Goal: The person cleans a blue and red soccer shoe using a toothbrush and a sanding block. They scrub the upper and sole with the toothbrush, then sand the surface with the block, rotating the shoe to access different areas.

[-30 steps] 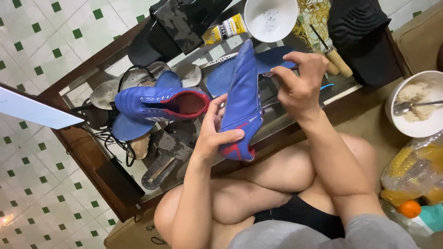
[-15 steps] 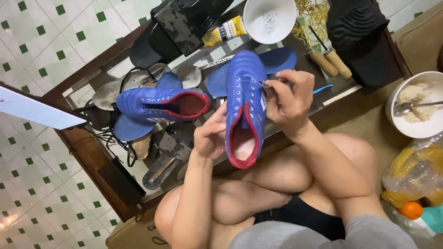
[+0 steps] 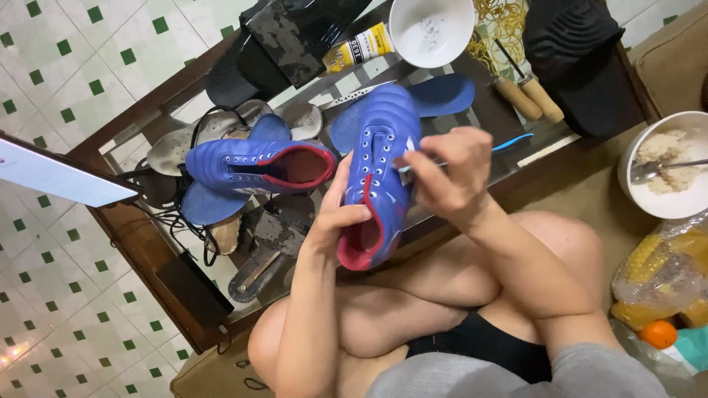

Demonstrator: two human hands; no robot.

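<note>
A low glass-topped table (image 3: 147,243) is seen on a green-and-white tiled floor (image 3: 66,66), crowded with a second blue shoe (image 3: 251,168), loose insoles (image 3: 435,96), a white bowl (image 3: 431,29) and wooden-handled tools (image 3: 527,96) (a bowl of food (image 3: 667,166) sits to the right). The shoe (image 3: 380,177) is held above the table edge, over the knees: its heel is gripped by the closed left hand (image 3: 335,221), its laced upper is pinched by the right hand (image 3: 446,173). Since a second ago, the shoe has been turned from sole-side to opening-up.

Held shoe (image 3: 380,173) between hands – second shoe (image 3: 254,166) left on table (image 3: 125,228); 1 bowl (image 3: 431,29) behind, another (image 3: 664,173) right.
</note>
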